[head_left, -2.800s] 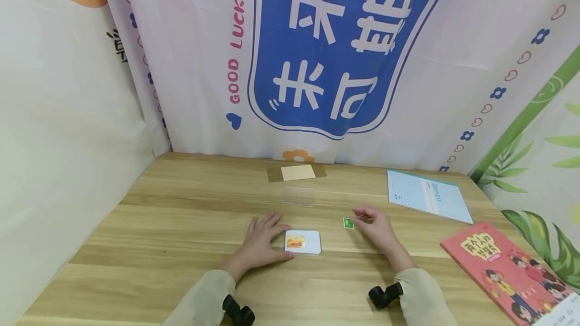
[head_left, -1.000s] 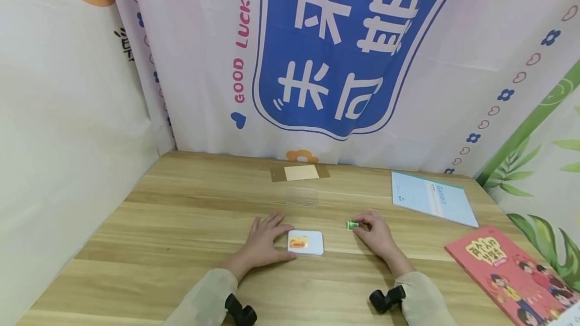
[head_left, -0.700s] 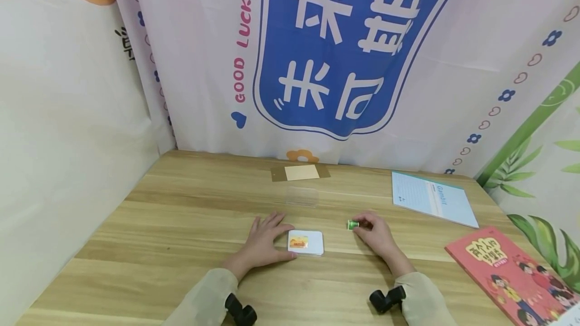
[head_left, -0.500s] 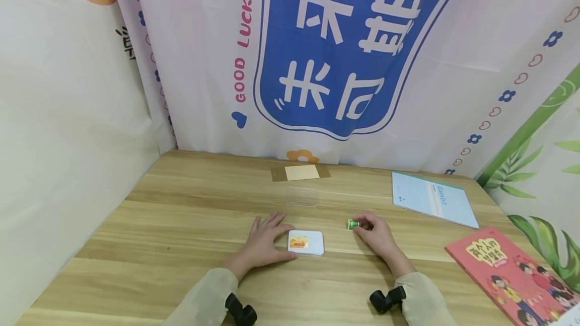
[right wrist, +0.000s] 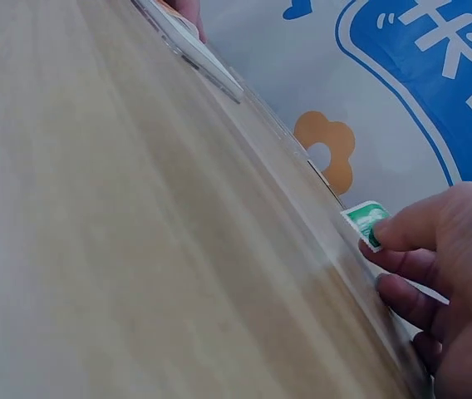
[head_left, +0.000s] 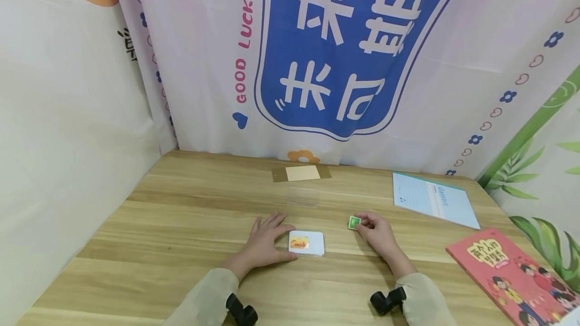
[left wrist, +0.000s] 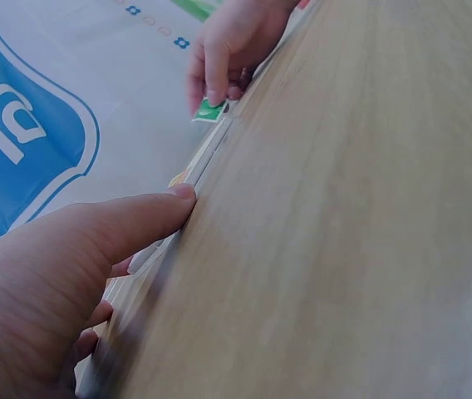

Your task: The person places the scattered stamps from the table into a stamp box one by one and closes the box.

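In the head view, a white card [head_left: 315, 243] with rounded corners lies on the table, a yellow-orange stamp [head_left: 299, 242] on its left half. A clear plastic edge shows around the card in the right wrist view. My left hand [head_left: 264, 244] holds the card at its left end, thumb on the near edge and index finger on the far one. To the right, my right hand [head_left: 377, 232] pinches a small green stamp [head_left: 354, 222] with a white perforated border between thumb and index finger. The right wrist view shows this green stamp [right wrist: 367, 221] tilted just off the table.
Behind the card lies a clear plastic sheet [head_left: 303, 197]. Farther back is a brown strip with a cream card [head_left: 302, 173] on it. A light-blue notebook [head_left: 435, 199] and a red picture book [head_left: 512, 270] lie at the right. Printed cloth hangs behind the table.
The green stamp lay flat beside my right fingers; now they pinch it and it is raised. It looked curled half a second ago and now faces up flatter. My left hand stays on the card.
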{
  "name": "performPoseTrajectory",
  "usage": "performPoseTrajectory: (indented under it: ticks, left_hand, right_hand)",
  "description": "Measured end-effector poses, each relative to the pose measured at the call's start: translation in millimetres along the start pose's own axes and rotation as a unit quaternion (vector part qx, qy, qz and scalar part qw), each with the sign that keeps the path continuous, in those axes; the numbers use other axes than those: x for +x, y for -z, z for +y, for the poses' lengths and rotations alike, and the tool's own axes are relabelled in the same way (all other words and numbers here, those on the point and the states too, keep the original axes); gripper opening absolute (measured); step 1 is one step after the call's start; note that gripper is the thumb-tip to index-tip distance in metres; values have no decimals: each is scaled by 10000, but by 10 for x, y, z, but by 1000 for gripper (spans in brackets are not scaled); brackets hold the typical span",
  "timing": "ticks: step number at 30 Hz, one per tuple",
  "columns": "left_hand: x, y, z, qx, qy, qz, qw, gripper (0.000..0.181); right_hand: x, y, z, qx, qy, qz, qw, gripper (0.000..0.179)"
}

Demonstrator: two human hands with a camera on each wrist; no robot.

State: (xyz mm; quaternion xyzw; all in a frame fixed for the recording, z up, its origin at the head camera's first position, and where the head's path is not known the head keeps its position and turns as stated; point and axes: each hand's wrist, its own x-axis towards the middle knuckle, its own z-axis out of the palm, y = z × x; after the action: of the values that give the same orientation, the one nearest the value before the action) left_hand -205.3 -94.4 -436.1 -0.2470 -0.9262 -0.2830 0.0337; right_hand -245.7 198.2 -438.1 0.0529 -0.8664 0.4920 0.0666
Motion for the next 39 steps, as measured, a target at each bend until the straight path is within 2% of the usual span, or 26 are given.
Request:
performPoseTrajectory:
  ticks: [5,12,22,32,39]
  left_hand:
    - [-1,1,1,-24,-7,20,10000,62]
    - [-4,0,5,-12,-32,12,10000,62]
    - [2,-11,-6,-28,-37,36,10000,62]
    - [14,-12,5,-49,1,-21,10000,63]
    - [16,-24,-11,-52,28,-12,10000,63]
  right_hand:
    - [-5,-6,-85,278,-280,27,9992,20]
    - [-42,-100,-277,740,-124,96,9971,16]
    - [-152,-375,-486,1207,-38,-342,9921,11]
    - [-215,-517,-471,749,390,-617,9945,8]
    - [-226,-539,-455,676,591,-795,9928,7]
